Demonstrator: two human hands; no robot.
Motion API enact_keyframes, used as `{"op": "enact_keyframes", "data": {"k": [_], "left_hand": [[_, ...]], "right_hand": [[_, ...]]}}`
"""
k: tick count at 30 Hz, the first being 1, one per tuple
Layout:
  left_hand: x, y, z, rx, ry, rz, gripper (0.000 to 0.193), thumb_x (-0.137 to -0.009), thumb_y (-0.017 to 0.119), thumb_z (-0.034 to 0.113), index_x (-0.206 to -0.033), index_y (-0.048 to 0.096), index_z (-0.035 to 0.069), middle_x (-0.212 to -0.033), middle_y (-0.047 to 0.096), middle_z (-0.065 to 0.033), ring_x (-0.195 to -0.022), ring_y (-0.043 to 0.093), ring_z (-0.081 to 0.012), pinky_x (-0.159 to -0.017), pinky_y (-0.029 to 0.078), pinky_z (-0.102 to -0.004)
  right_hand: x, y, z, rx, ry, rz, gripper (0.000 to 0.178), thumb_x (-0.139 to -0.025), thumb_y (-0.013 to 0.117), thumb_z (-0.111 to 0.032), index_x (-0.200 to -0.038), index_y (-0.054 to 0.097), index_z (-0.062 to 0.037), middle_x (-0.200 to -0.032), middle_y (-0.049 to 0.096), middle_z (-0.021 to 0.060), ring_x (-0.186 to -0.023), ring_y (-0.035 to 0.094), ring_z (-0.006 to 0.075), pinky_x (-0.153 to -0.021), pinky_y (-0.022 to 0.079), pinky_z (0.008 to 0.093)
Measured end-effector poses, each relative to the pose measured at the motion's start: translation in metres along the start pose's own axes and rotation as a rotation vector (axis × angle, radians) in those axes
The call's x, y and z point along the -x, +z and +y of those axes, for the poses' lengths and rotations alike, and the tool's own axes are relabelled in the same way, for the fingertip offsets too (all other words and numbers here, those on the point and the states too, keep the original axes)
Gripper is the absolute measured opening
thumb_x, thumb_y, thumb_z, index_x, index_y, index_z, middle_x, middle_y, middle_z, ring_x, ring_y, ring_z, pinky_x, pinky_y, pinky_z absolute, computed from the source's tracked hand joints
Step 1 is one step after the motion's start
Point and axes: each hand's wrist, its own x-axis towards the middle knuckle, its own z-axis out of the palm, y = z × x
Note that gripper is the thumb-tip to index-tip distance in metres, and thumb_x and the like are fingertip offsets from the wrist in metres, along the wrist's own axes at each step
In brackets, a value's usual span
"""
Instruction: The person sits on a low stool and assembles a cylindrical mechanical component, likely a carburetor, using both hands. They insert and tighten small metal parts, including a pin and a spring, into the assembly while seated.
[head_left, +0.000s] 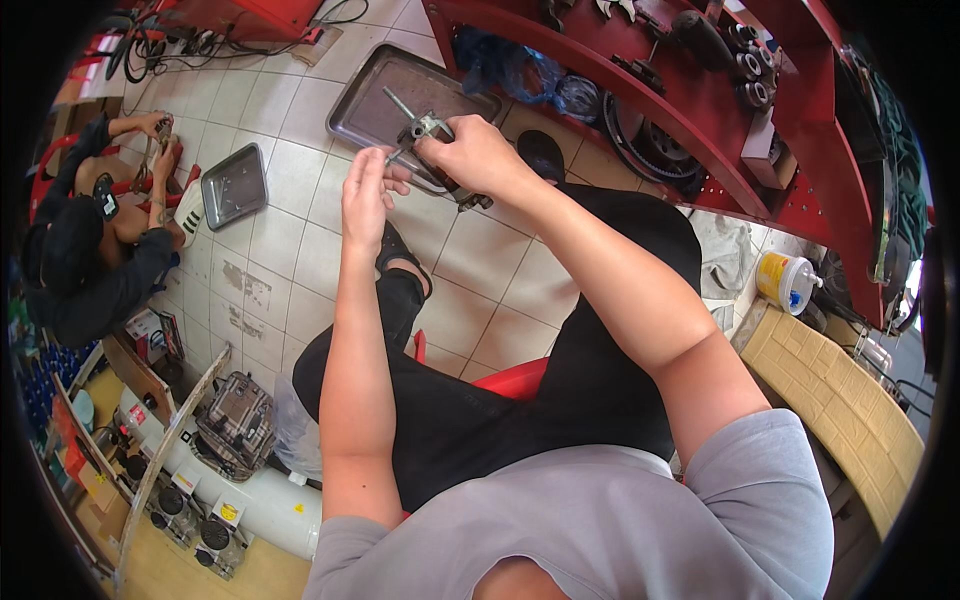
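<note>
My right hand (475, 155) is closed around a metal part with a threaded rod (400, 103), held above the floor in front of my knees. The rod sticks out toward the far left, and a thinner bar runs from the part toward my left hand (368, 195). The fingers of that hand are loosely bent and partly apart, close beside the bar's end; whether they touch it is hard to see. Below my right hand hangs a darker metal piece (470, 200), mostly covered by the hand. A large dark metal tray (355, 95) lies on the floor just beyond.
A smaller grey tray (235, 187) rests on the tiles at left, near a seated person (100, 230) handling a part. At right stands a red metal shelf (600, 75) with tools and round parts, a white-and-yellow bucket (785, 280) nearby. A white tank (270, 510) is at lower left.
</note>
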Motion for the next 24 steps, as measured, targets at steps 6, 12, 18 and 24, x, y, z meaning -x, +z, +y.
{"op": "enact_keyframes", "data": {"k": [6,12,18,24], "left_hand": [[0.0,-0.001,-0.003,-0.043,0.132,-0.063,0.036,-0.099,0.047,0.037,-0.094,0.058,0.003,-0.072,0.06,-0.0043,-0.063,0.055,-0.0079,-0.054,0.038,-0.0198],[-0.003,-0.005,-0.008,-0.084,0.04,-0.011,0.052,-0.1,0.042,0.042,-0.067,0.05,0.003,-0.059,0.048,-0.0026,-0.057,0.049,-0.0129,-0.057,0.042,-0.0281],[-0.003,-0.01,-0.008,-0.006,-0.042,-0.079,0.051,-0.1,0.039,0.044,-0.065,0.045,0.009,-0.057,0.048,-0.0027,-0.055,0.048,-0.0119,-0.053,0.036,-0.0246],[0.003,0.003,0.005,-0.033,-0.009,-0.051,0.029,-0.098,0.049,0.029,-0.09,0.054,0.002,-0.066,0.055,-0.0042,-0.06,0.052,-0.0093,-0.057,0.042,-0.0222]], "right_hand": [[0.0,-0.003,-0.001,-0.001,0.002,-0.015,0.047,-0.075,0.063,-0.039,-0.083,0.067,0.0068,-0.076,0.064,0.0279,-0.077,0.067,0.0392,-0.072,0.052,0.0432],[0.003,-0.002,-0.005,-0.009,-0.021,-0.038,0.043,-0.076,0.06,-0.037,-0.083,0.067,0.0053,-0.076,0.064,0.028,-0.078,0.066,0.0403,-0.073,0.052,0.0442],[0.01,-0.002,-0.011,0.065,-0.02,0.001,0.04,-0.077,0.059,-0.035,-0.083,0.067,0.004,-0.077,0.065,0.0284,-0.08,0.066,0.0415,-0.074,0.051,0.0465],[0.002,-0.002,-0.003,0.06,-0.042,0.045,0.039,-0.077,0.06,-0.035,-0.084,0.068,0.0025,-0.078,0.065,0.028,-0.081,0.065,0.0425,-0.075,0.051,0.0476]]}}
